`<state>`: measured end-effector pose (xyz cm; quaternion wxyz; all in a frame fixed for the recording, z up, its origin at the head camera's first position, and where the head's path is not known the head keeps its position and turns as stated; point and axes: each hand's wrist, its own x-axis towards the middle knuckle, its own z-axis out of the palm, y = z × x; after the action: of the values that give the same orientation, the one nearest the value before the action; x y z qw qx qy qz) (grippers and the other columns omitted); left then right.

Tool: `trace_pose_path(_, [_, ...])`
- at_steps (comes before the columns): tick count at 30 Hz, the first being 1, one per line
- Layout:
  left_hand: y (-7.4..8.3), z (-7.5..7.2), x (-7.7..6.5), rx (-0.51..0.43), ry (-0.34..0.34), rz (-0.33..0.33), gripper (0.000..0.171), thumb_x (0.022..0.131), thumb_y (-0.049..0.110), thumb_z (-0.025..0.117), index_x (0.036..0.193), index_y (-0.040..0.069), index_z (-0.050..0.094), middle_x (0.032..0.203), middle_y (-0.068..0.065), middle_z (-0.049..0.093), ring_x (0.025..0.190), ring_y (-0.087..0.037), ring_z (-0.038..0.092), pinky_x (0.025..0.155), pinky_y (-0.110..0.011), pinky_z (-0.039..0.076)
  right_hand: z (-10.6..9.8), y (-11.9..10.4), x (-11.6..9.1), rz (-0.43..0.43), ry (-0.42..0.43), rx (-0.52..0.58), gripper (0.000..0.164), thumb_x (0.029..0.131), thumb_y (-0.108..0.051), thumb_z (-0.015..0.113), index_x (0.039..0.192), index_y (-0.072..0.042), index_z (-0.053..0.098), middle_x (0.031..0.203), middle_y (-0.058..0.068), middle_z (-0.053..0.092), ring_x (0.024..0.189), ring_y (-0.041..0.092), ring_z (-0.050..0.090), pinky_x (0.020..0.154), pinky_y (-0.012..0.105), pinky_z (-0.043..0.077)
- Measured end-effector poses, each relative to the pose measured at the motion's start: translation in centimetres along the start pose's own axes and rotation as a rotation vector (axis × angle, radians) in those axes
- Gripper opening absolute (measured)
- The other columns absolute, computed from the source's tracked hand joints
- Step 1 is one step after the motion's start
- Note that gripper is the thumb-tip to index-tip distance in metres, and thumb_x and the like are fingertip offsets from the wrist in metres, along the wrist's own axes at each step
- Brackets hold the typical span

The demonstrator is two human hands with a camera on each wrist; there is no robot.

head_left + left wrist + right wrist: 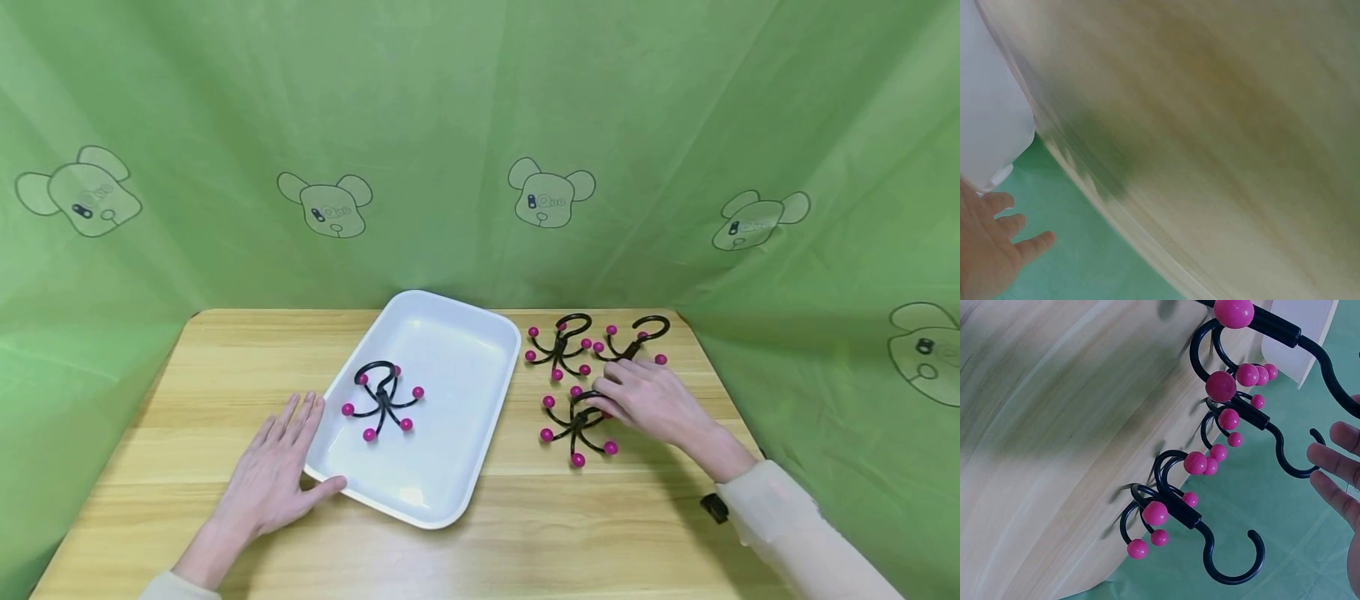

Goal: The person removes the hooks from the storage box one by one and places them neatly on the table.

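Several black claw-shaped hanger hooks with pink ball tips stand on curved arms, hooks upward. One hanger (383,398) is inside the white tray (420,492). My left hand (272,479) lies with straight fingers along the tray's left rim, its thumb over the near-left corner. On the right, my right hand (651,398) has its fingertips at the hook of the nearest hanger (578,422); I cannot tell whether they pinch it. Three loosely extended fingers (1329,464) show in the right wrist view. Behind stand a second hanger (559,346) and a third hanger (632,352), partly covered by this hand.
The wooden table (570,533) carries everything. A green curtain (450,125) printed with bear heads rises behind it and at both sides. The back-right hangers are close to the table's far edge. A small black device (714,508) is at the right wrist.
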<state>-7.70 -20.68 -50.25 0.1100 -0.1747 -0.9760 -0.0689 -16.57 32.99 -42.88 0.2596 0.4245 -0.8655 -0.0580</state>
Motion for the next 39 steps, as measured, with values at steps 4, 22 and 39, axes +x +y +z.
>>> trace_pose_path(4, [0.0, 0.0, 0.0, -0.006, -0.006, -0.003, 0.111, 0.077, 0.077, 0.055, 0.156, 0.009, 0.017, 0.164, -0.009, 0.017, 0.15, -0.034, 0.023, 0.117, -0.055, 0.028, 0.0, 0.0, 0.0, 0.007, -0.003, 0.008, 0.025, 0.08, -0.039, 0.074, 0.078, -0.02, 0.057, 0.072, -0.005, 0.053, 0.061, 0.013, 0.052, 0.052, 0.027, 0.044])
trace_pose_path(22, [0.1, -0.1, -0.1, -0.012, -0.001, 0.0, 0.111, 0.077, 0.078, 0.054, 0.156, 0.008, 0.018, 0.164, -0.01, 0.019, 0.15, -0.034, 0.023, 0.115, -0.056, 0.03, -2.6, -3.5, 3.3, 0.246, -0.125, 0.078, 0.077, 0.082, -0.069, 0.056, 0.141, -0.019, 0.05, 0.132, 0.009, 0.061, 0.123, 0.034, 0.056, 0.106, 0.05, 0.044])
trace_pose_path(39, [0.0, 0.0, -0.1, -0.013, 0.0, 0.005, 0.111, 0.077, 0.077, 0.055, 0.156, 0.009, 0.016, 0.164, -0.008, 0.017, 0.15, -0.034, 0.022, 0.116, -0.056, 0.03, -2.3, -9.3, 10.9, 0.159, 0.022, 0.156, 0.08, 0.088, -0.074, 0.036, 0.144, -0.018, 0.045, 0.134, 0.005, 0.059, 0.122, 0.026, 0.056, 0.106, 0.044, 0.045])
